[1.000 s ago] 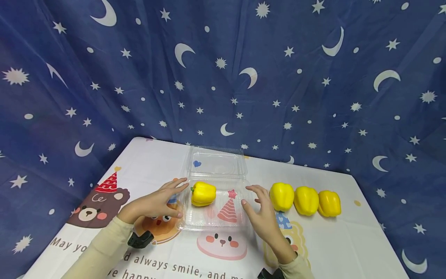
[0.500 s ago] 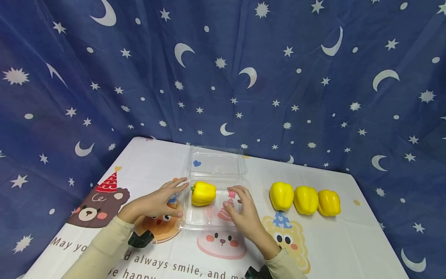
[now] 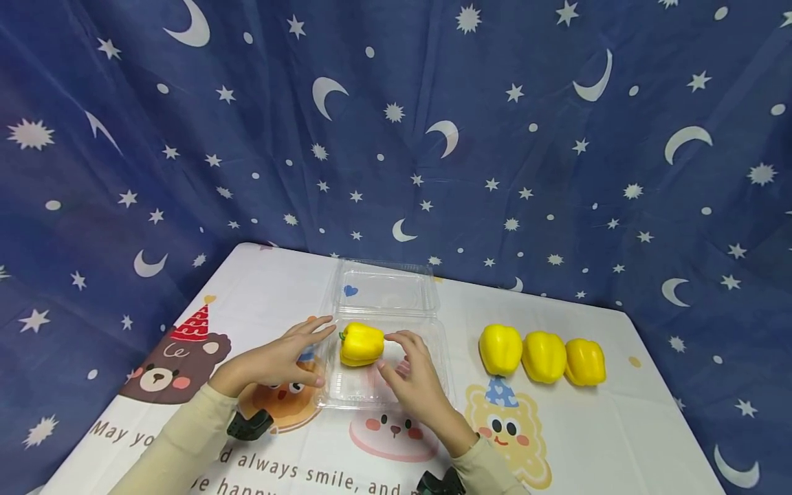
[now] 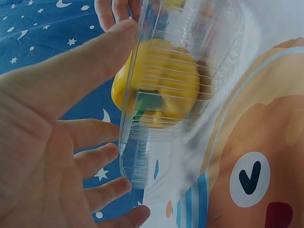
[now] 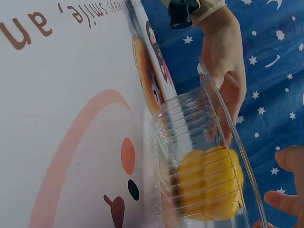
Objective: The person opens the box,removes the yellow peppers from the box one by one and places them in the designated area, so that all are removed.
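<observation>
Pepper (image 3: 361, 344) (yellow), between hands (image 3: 280, 356) (image 3: 417, 381), inside container (image 3: 351, 386)

Lies open on the white tablecloth (image 3: 594, 433) as a clear, ridged plastic clamshell container (image 3: 386, 314), with its lid (image 3: 386, 285) folded back. Holds one glossy, lobed yellow bell pepper (image 3: 361, 345) (green stem (image 3: 341, 335) pointing left), on its side in the left half of the base (image 3: 355, 390).

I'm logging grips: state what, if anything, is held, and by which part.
Nothing looks gripped: the left hand at the left rim of the clear container, the right hand near the pepper inside.
</observation>
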Demonstrator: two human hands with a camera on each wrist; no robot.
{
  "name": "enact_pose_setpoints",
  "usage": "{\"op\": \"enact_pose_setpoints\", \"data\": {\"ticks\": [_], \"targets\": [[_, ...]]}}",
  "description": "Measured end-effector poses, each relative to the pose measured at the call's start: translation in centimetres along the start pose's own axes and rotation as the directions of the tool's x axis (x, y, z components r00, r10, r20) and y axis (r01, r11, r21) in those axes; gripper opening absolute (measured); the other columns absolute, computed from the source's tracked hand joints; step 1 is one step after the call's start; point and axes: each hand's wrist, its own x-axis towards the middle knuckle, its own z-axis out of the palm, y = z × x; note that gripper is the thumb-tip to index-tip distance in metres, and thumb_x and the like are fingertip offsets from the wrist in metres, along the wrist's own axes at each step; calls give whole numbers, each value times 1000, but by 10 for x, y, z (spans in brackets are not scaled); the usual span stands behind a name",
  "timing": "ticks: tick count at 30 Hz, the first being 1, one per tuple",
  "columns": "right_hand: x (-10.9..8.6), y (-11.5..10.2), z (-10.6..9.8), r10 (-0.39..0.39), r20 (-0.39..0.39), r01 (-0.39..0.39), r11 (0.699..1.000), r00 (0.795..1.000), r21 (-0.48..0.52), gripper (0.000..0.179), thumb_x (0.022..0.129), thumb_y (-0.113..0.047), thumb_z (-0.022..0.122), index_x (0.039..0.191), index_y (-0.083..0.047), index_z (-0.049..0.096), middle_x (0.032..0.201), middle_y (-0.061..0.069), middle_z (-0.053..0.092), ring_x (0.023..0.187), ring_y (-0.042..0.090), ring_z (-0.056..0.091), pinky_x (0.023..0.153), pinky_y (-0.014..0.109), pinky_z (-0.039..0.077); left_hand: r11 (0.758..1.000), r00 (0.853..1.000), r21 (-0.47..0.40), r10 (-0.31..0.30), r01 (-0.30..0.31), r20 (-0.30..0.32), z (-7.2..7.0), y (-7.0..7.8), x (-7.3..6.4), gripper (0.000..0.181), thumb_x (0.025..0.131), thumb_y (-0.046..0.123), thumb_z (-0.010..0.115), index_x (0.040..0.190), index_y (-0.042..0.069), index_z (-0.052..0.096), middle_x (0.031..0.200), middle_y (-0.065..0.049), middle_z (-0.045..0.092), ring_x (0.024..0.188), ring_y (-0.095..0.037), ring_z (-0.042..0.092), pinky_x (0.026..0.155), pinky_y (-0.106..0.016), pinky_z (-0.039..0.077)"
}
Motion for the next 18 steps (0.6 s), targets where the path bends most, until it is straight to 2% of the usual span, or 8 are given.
{"op": "enact_pose_setpoints", "data": {"ticks": [10,18], "targets": [[5,1,5,1,11,-1,1000,1000,-4,44,92,-20,69,134,-11,60,140,8,54,131,26,51,99,45,48,1000,1000,-5,4,-4,13,-1,2,0,93,84,32,83,157,3,33,170,-18,15,154,-54,6,116,-77,16],[9,1,7,18,31,-19,1000,999,14,44,93,-21,68,135,-11,60,142,10,52,130,27,51,99,48,48,1000,1000,-13,-13,14,17,-2,3,-2,94,84,33,82,158,5,32,170,-18,13,154,-53,5,115,-78,16]]}}
